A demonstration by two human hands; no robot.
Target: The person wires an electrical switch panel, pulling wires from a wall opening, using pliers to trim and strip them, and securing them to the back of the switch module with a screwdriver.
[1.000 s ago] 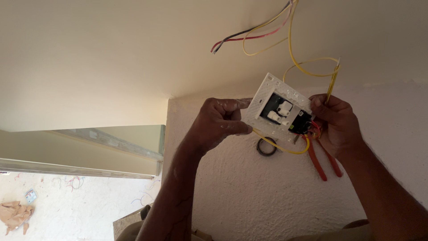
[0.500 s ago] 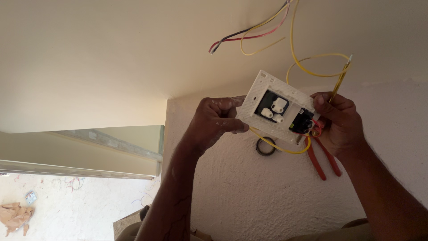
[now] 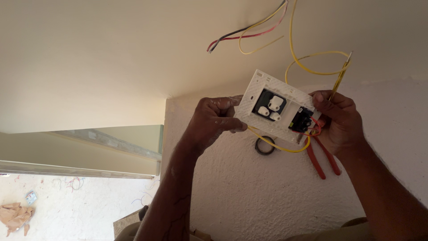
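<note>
Both hands, left hand [image 3: 214,122] and right hand [image 3: 339,122], still grip the white switch plate [image 3: 276,107], now tilted slightly higher.

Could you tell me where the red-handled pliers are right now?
In the head view, the red-handled pliers hang below the right hand, right of the tape roll, under the switch plate.
</note>
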